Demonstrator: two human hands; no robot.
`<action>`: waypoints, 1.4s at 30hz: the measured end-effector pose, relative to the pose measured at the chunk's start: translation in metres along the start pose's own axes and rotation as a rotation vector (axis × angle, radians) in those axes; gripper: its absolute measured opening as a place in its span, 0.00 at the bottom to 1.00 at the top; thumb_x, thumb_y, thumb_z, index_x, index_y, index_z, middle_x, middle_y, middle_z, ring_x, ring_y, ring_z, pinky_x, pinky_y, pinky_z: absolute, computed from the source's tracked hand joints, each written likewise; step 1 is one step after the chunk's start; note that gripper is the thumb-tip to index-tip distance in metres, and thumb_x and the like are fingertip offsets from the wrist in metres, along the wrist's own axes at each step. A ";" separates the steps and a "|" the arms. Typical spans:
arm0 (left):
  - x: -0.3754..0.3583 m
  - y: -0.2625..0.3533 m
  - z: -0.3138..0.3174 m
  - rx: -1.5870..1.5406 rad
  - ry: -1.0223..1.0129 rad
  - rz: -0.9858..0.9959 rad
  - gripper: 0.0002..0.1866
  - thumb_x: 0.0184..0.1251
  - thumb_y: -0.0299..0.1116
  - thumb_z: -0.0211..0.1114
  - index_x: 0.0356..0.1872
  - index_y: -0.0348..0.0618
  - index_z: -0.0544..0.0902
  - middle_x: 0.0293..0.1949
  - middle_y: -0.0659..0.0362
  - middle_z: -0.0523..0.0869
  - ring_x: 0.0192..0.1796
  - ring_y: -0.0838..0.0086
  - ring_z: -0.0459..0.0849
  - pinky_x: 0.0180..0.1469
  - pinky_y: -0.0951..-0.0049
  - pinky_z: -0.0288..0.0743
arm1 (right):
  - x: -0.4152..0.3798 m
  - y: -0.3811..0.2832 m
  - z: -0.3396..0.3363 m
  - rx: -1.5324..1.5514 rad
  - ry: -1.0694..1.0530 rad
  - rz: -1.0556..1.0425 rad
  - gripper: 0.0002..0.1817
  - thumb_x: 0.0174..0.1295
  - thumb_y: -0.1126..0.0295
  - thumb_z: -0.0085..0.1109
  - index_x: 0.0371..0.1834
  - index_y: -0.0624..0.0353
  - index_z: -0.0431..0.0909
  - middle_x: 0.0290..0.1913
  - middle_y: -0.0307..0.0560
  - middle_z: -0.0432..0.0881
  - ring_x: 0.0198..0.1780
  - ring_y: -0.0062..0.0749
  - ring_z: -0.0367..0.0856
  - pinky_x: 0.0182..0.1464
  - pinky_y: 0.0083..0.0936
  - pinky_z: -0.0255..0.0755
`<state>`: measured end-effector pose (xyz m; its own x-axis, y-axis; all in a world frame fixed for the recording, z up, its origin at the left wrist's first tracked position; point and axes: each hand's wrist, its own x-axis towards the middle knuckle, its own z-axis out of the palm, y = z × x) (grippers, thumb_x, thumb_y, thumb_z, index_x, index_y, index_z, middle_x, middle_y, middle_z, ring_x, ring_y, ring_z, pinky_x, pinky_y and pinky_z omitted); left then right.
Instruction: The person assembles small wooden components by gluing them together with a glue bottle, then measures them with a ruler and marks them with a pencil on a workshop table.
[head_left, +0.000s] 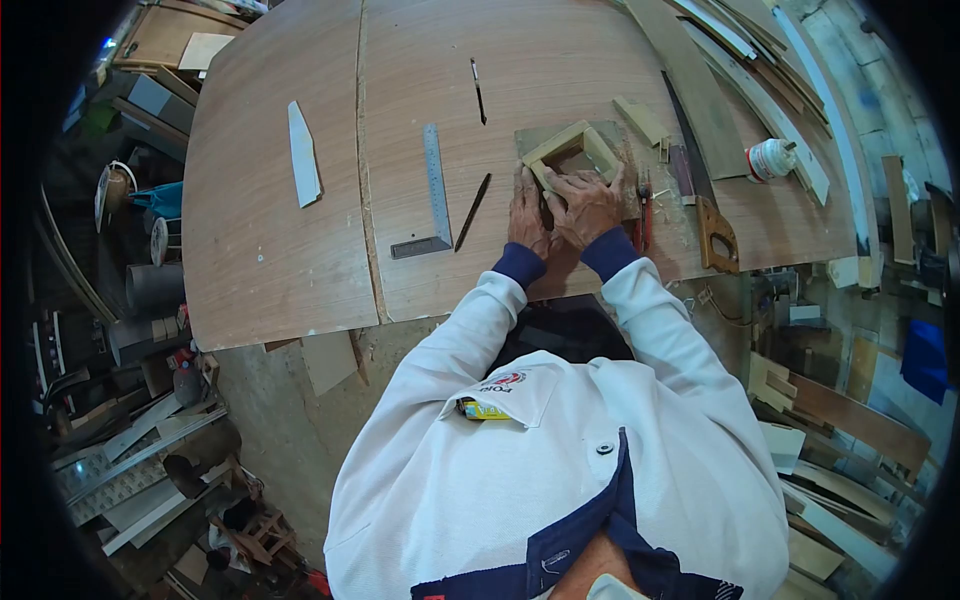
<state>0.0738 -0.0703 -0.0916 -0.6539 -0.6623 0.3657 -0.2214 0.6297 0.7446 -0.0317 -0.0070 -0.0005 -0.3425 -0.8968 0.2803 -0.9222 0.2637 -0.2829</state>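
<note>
A small wooden frame (597, 148) made of pale strips lies on a flat greyish-brown board (610, 130) on the workbench. My left hand (528, 212) presses its fingers together along the frame's left side. Gripping the near side of the frame is my right hand (587, 207), its fingers bent over the wood. The frame's near edge is partly hidden beneath my hands. Just right of my right hand lies a red-handled tool (644, 215). A short pale wood block (641, 120) rests beyond the board's right corner.
Left of my hands lie a metal try square (435, 190), a dark pencil (473, 211), a thin marker-like stick (478, 92) and a white offcut (303, 155). A handsaw (716, 235), a white glue bottle (771, 159) and long planks (690, 85) occupy the right side.
</note>
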 end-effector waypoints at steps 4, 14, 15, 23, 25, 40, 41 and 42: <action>0.000 -0.005 0.004 0.088 -0.002 0.065 0.55 0.47 0.36 0.69 0.72 0.29 0.43 0.72 0.36 0.47 0.74 0.44 0.50 0.73 0.60 0.51 | 0.000 0.001 0.001 -0.025 -0.003 -0.010 0.19 0.58 0.60 0.55 0.54 0.43 0.79 0.46 0.35 0.85 0.54 0.34 0.78 0.63 0.77 0.39; 0.004 0.009 -0.004 0.096 -0.028 0.064 0.50 0.53 0.37 0.65 0.72 0.29 0.44 0.72 0.35 0.46 0.74 0.43 0.47 0.75 0.59 0.48 | 0.003 0.001 0.000 -0.097 -0.037 -0.074 0.18 0.60 0.61 0.54 0.54 0.45 0.78 0.45 0.37 0.85 0.57 0.33 0.76 0.62 0.77 0.40; 0.004 0.011 -0.005 0.101 -0.030 0.066 0.50 0.54 0.37 0.64 0.72 0.29 0.44 0.72 0.35 0.47 0.74 0.43 0.47 0.75 0.59 0.48 | 0.003 0.000 0.001 -0.112 -0.027 -0.082 0.18 0.60 0.61 0.54 0.53 0.45 0.78 0.45 0.37 0.85 0.57 0.33 0.76 0.62 0.77 0.40; 0.014 0.019 -0.014 -0.157 0.065 0.005 0.51 0.45 0.39 0.73 0.68 0.30 0.52 0.67 0.37 0.58 0.68 0.41 0.58 0.71 0.56 0.54 | 0.010 0.010 -0.021 0.066 0.075 -0.029 0.17 0.60 0.59 0.56 0.52 0.47 0.80 0.45 0.38 0.85 0.55 0.36 0.78 0.63 0.68 0.51; 0.015 0.020 -0.013 -0.134 0.092 0.005 0.52 0.43 0.40 0.75 0.67 0.31 0.53 0.66 0.38 0.59 0.67 0.41 0.60 0.70 0.55 0.55 | 0.014 0.027 -0.022 0.161 0.142 0.003 0.18 0.60 0.60 0.57 0.53 0.49 0.79 0.45 0.41 0.85 0.53 0.38 0.80 0.64 0.60 0.59; 0.018 0.025 -0.023 -0.090 -0.039 -0.167 0.63 0.36 0.36 0.81 0.70 0.29 0.45 0.67 0.36 0.59 0.71 0.49 0.57 0.73 0.61 0.52 | 0.034 0.112 -0.013 0.555 -0.098 0.477 0.21 0.67 0.54 0.45 0.45 0.59 0.82 0.46 0.60 0.82 0.46 0.54 0.80 0.51 0.37 0.72; 0.020 0.027 -0.025 -0.041 -0.050 -0.167 0.63 0.36 0.36 0.81 0.70 0.29 0.43 0.67 0.36 0.59 0.71 0.49 0.57 0.73 0.61 0.51 | 0.032 0.111 -0.018 0.607 -0.118 0.498 0.22 0.68 0.53 0.44 0.44 0.60 0.82 0.46 0.60 0.82 0.46 0.56 0.79 0.51 0.39 0.72; 0.021 0.030 -0.028 0.009 -0.061 -0.167 0.63 0.37 0.35 0.80 0.70 0.29 0.42 0.67 0.36 0.58 0.71 0.48 0.57 0.73 0.62 0.50 | 0.032 0.111 -0.021 0.659 -0.139 0.519 0.24 0.69 0.52 0.42 0.43 0.60 0.81 0.45 0.61 0.81 0.46 0.57 0.79 0.51 0.40 0.71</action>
<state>0.0739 -0.0769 -0.0463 -0.6502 -0.7323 0.2024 -0.3372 0.5168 0.7869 -0.1489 0.0015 -0.0035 -0.6282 -0.7662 -0.1354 -0.3462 0.4311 -0.8332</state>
